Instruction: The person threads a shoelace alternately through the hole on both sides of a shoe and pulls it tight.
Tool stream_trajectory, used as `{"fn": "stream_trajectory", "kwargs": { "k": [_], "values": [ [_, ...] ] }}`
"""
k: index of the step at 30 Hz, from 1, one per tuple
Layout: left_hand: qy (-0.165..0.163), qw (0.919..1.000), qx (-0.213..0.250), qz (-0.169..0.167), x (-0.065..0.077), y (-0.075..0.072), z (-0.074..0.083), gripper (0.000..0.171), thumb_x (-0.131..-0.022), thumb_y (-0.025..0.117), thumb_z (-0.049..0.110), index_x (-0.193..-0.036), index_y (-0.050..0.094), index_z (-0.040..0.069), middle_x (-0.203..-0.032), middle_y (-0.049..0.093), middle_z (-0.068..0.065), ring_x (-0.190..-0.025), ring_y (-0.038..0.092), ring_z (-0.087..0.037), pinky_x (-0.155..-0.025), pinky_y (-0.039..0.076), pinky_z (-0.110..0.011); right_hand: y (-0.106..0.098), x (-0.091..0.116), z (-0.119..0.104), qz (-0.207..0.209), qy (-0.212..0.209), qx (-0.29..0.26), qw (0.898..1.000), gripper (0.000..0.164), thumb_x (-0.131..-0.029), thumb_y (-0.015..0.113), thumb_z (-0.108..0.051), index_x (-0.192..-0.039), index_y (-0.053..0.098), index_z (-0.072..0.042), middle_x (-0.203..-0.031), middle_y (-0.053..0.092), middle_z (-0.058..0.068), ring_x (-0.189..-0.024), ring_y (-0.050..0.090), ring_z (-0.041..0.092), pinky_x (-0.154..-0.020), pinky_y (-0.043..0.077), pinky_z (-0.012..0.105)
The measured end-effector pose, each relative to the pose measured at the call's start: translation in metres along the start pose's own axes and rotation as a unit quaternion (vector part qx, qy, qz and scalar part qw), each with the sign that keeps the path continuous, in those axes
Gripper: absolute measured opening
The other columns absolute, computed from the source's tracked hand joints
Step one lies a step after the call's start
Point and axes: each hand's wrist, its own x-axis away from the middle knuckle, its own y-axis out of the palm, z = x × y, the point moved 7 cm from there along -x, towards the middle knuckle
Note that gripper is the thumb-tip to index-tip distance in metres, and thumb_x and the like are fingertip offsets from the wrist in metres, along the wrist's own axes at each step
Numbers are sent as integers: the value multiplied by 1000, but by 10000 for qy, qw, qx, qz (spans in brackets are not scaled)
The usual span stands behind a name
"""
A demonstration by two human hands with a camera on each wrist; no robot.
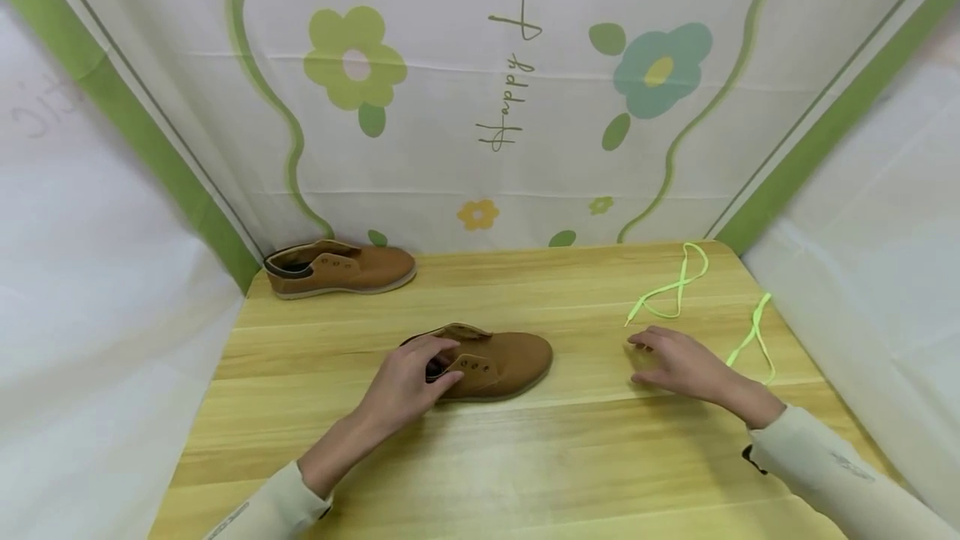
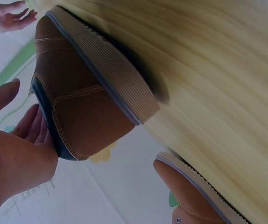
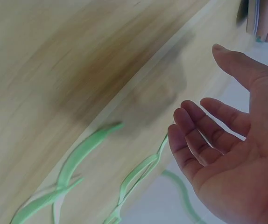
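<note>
Fingers (image 1: 433, 345) of the left hand (image 1: 405, 375) curved, thumb apart, over the collar of the near brown shoe (image 1: 521, 358), apparently pinching nothing; the right hand (image 1: 678, 362), loosely spread, hovered near the laces (image 1: 681, 282) (limp stuff). A careless sweep might have tangled them; an unsteadied shoe could have slid on the table (image 1: 525, 457).

"Happy" (image 1: 507, 100) on white curtain (image 1: 435, 148)

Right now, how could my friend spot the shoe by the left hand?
Find the wood-grain table. Near its middle sits an unlaced brown shoe, toe pointing right. Unlike the similar brown shoe at the back left, this one has the left hand over its heel end.
</note>
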Motion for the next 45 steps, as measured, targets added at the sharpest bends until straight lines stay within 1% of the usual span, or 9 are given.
{"fn": "stream_trajectory", "kwargs": {
  "k": [7,16,19,21,25,29,34,38,45],
  "values": [
    [-348,9984,-127,-434,-4,8,-1,30,-90,87,20,-116,79,9,-100,78,0,-77,69,-8,-67,55,-23,0,14,21,-205,253,83,9994,58,-79,95,-29,-118,72,7,-106,73,11,-96,71,29,-84,59,49],
    [-346,9980,-167,-507,-10,14,-2,20,-90,87,20,-107,82,12,-94,79,1,-73,65,-5,-65,53,-24,-1,33,42,-238,444,187,9986,54,-72,98,-29,-109,75,4,-102,74,9,-95,72,30,-85,59,49],
    [-338,9976,-111,-596,-13,18,-2,16,-90,87,20,-104,83,13,-87,77,5,-67,58,-1,-62,48,-22,-2,39,46,-274,424,221,9985,52,-70,99,-28,-105,75,2,-100,74,8,-92,71,29,-83,60,48],
    [-373,9969,0,-700,-15,21,-3,14,-91,86,19,-103,82,13,-77,70,8,-59,48,1,-57,40,-21,-2,42,50,-325,434,225,9983,49,-69,100,-25,-102,74,0,-97,73,6,-89,70,25,-80,59,45],
    [-463,9949,196,-873,-18,25,-3,14,-92,84,19,-104,82,12,-59,48,11,-51,28,0,-52,25,-21,-2,46,55,-441,449,206,9978,36,-72,98,-18,-96,73,-5,-92,70,-1,-82,65,15,-72,57,37],
    [-540,9939,278,-924,-19,26,-3,15,-93,84,20,-105,82,12,-54,36,12,-48,21,-1,-50,20,-21,-3,49,56,-428,422,116,9981,25,-76,93,-10,-88,71,-11,-86,66,-6,-76,59,7,-67,53,32],
    [-642,9933,186,-941,-20,28,-4,12,-93,84,21,-103,82,14,-53,37,12,-47,21,-2,-49,19,-21,-1,49,57,-283,345,58,9990,20,-82,86,-3,-82,70,-14,-81,66,-9,-72,58,2,-63,52,29],
    [-803,9919,133,-976,-21,30,-6,9,-93,84,21,-100,83,16,-54,42,12,-47,24,-2,-49,20,-21,4,47,56,-193,332,67,9992,24,-88,81,-2,-78,68,-19,-76,63,-14,-67,51,-3,-60,49,26],
    [-923,9915,46,-916,-23,32,-7,10,-93,84,25,-99,84,17,-53,43,12,-46,25,-3,-47,19,-22,0,38,41,244,224,-291,9990,19,-91,81,-3,-84,69,-17,-76,63,-15,-67,48,-6,-60,48,24]
  ]
}}
